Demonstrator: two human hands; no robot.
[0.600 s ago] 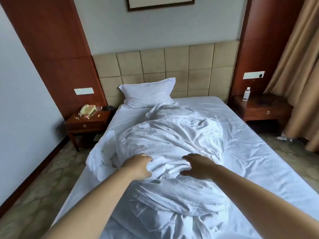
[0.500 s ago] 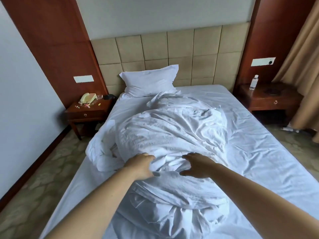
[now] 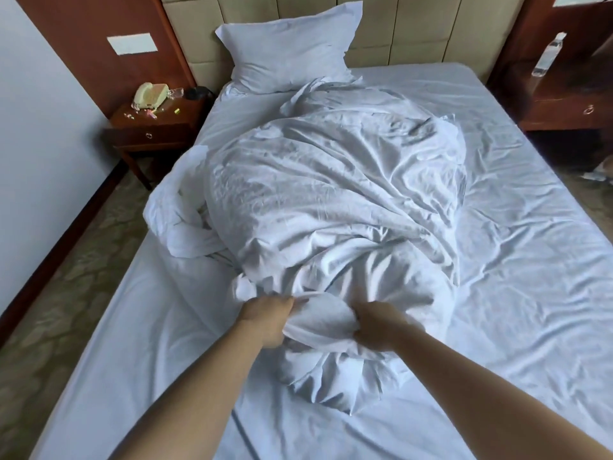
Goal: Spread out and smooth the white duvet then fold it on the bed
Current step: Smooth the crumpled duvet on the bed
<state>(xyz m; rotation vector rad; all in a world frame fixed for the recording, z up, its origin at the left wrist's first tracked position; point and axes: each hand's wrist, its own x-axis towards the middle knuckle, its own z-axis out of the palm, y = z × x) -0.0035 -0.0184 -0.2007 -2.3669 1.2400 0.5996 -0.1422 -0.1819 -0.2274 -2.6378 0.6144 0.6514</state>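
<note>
At the upper left of the frame a dark wooden nightstand (image 3: 156,127) carries a cream corded telephone (image 3: 150,95). Right of it the bed with a wrinkled white fitted sheet (image 3: 517,293) fills the frame, a white rectangular pillow (image 3: 288,51) propped at top centre against the beige padded headboard (image 3: 411,24). The crumpled white duvet (image 3: 331,200) lies heaped down the bed's middle. At lower centre the left hand (image 3: 267,318) and right hand (image 3: 378,323) each clutch a bunched fold at its near end, fingers curled into the cloth. At upper right a clear plastic water bottle (image 3: 547,56) stands on a second nightstand.
</note>
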